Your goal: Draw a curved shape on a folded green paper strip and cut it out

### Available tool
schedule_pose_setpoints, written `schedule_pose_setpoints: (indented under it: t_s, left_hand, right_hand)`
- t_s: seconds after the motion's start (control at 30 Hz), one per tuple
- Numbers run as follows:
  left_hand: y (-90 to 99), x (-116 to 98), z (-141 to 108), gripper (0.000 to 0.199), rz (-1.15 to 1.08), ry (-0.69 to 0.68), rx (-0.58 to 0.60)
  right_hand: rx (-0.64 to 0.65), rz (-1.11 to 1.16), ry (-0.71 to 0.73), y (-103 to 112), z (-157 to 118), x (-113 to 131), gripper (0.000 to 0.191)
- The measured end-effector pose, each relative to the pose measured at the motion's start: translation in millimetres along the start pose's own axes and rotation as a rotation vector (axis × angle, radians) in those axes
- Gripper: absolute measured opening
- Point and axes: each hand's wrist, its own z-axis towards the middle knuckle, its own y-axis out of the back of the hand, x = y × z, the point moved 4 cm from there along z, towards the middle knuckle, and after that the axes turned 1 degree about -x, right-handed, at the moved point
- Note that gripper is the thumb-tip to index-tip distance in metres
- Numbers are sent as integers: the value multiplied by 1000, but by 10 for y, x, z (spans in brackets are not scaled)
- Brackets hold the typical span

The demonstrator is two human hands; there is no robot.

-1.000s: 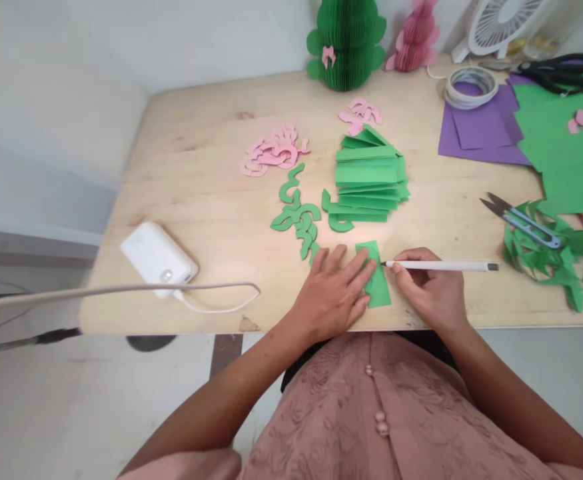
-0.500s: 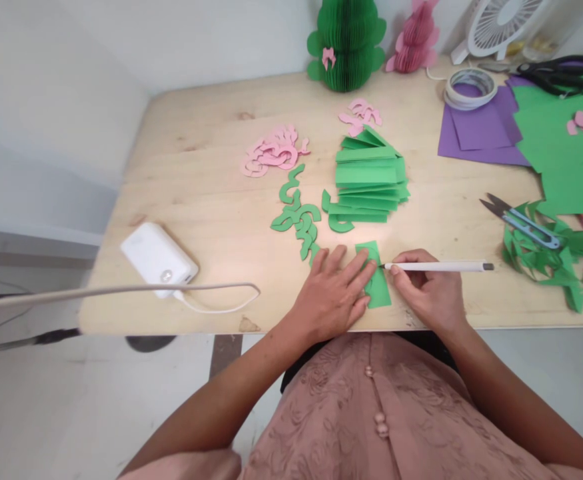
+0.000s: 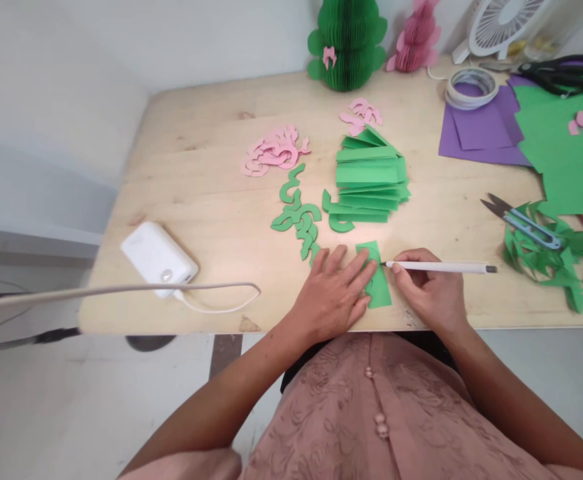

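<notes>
My left hand (image 3: 331, 290) lies flat with its fingers spread, pressing on a small green paper strip (image 3: 381, 290) near the front edge of the table. Between the fingers of my right hand (image 3: 428, 290) is a white pen (image 3: 446, 267), held almost level, its dark tip at the right edge of the strip. Curved green paper cutouts (image 3: 296, 217) are scattered just beyond my left hand. Farther off sits a stack of folded green paper strips (image 3: 368, 177). Part of the small strip is hidden under my left fingers.
Pink cutouts (image 3: 274, 153) lie farther back. Blue thread snips (image 3: 534, 227) rest on green scraps (image 3: 571, 267) at right. Behind are purple paper (image 3: 486, 127), tape rolls (image 3: 471, 89), black scissors (image 3: 556, 72) and a fan (image 3: 508, 27). A white power bank (image 3: 158, 257) with a cable lies left.
My right hand and the pen have shifted very slightly to the right. My left hand and the green strip stay in place.
</notes>
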Motion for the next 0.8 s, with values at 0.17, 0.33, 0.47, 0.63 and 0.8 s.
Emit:
schedule_pose_setpoints:
  t_s: [0.17, 0.33, 0.47, 0.63, 0.8]
  left_hand:
    - [-4, 3, 1, 54, 0, -1, 1]
    - [-4, -1, 3, 54, -7, 2, 11]
    - [3, 1, 7, 53, -26, 7, 21]
    - [1, 2, 5, 52, -31, 8, 29]
    - [-2, -2, 3, 52, -13, 4, 5]
  right_hand:
    - [1, -2, 9, -7, -7, -22, 11]
    - [-14, 0, 16, -6, -12, -30, 11]
    - [-14, 7, 26, -7, -10, -22, 11]
    - [-9, -6, 18, -9, -10, -21, 10]
    - [-12, 2, 22, -7, -13, -21, 11]
